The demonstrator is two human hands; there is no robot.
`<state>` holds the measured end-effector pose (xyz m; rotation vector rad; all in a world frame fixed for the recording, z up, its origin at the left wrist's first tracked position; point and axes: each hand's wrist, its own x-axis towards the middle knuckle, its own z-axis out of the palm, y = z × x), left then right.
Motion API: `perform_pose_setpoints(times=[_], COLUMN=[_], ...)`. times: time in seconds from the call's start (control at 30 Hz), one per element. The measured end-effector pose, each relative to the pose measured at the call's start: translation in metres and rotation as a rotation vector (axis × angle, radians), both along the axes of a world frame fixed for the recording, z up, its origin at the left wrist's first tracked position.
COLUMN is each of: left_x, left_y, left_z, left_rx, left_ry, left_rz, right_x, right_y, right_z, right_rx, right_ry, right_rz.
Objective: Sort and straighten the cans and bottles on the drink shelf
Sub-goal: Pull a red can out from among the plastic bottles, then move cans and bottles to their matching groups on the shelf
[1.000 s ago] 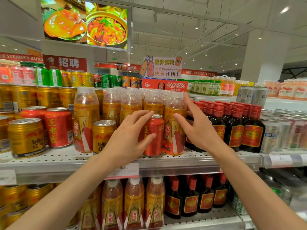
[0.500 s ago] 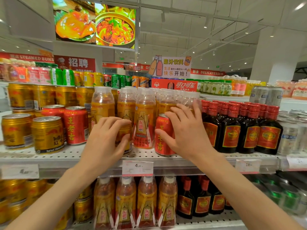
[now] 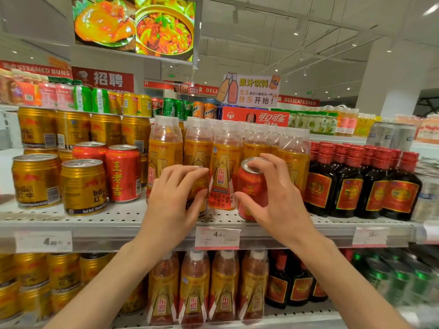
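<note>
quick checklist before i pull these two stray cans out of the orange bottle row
1. Right hand grips the red can with fingers over its top: ok.
2. Red can upright: not ok, it tilts.
3. Left hand wraps the gold can: ok, though the can is mostly hidden.
4. Orange bottle between the hands stands upright: ok.
5. Room beside the other red cans at left: cannot tell.
6. Shelf edge in front free of items: ok.

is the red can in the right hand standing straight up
No, the red can in the right hand is tilted, top leaning left toward the orange bottle.
</note>
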<state>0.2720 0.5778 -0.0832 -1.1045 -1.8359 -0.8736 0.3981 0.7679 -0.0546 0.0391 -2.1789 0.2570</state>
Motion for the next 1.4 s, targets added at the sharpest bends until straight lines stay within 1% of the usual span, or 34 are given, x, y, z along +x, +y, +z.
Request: perform_pose_setpoints(times=[0.1,0.17,0.3,0.4,0.5,0.63,0.7,0.8,0.9,1.0,1.2,1.4], left_x=[-0.002,-0.004,-0.003,0.005,0.022,0.050,0.066,0.085,0.091,0.090,0.070,0.029], left_y=[-0.001,-0.001,-0.005,-0.013,-0.028,-0.054,-0.065,-0.079,-0.094,-0.111,-0.146,-0.201], left_z=[-0.002,-0.004,-0.006,-0.007,-0.011,-0.031,-0.049,-0.081,-0.112,-0.130,-0.142,-0.146], left_rx=[0.013,0.030,0.057,0.069,0.122,0.185,0.229,0.266,0.246,0.248,0.252,0.224], left_ry=[0.009,0.007,-0.056,-0.178,-0.322,-0.466,-0.568,-0.737,-0.915,-1.031,-1.044,-1.057], left_rz=[-0.035,-0.077,-0.169,-0.202,-0.211,-0.194,-0.184,-0.163,-0.116,-0.067,-0.056,-0.157], right_x=[0.001,0.005,0.019,0.032,0.043,0.054,0.058,0.064,0.068,0.069,0.060,0.037], right_y=[-0.002,-0.002,-0.007,-0.013,-0.020,-0.029,-0.032,-0.039,-0.047,-0.055,-0.085,-0.146], right_z=[-0.001,-0.001,-0.006,-0.010,-0.021,-0.057,-0.079,-0.108,-0.131,-0.149,-0.170,-0.181], right_rx=[-0.101,-0.208,-0.419,-0.536,-0.620,-0.757,-0.812,-0.843,-0.878,-0.879,-0.864,-0.896], right_ry=[0.042,0.072,0.090,0.095,0.077,0.009,-0.029,-0.069,-0.111,-0.159,-0.218,-0.195], right_rz=[0.009,0.049,0.136,0.174,0.215,0.245,0.247,0.229,0.210,0.195,0.147,0.056])
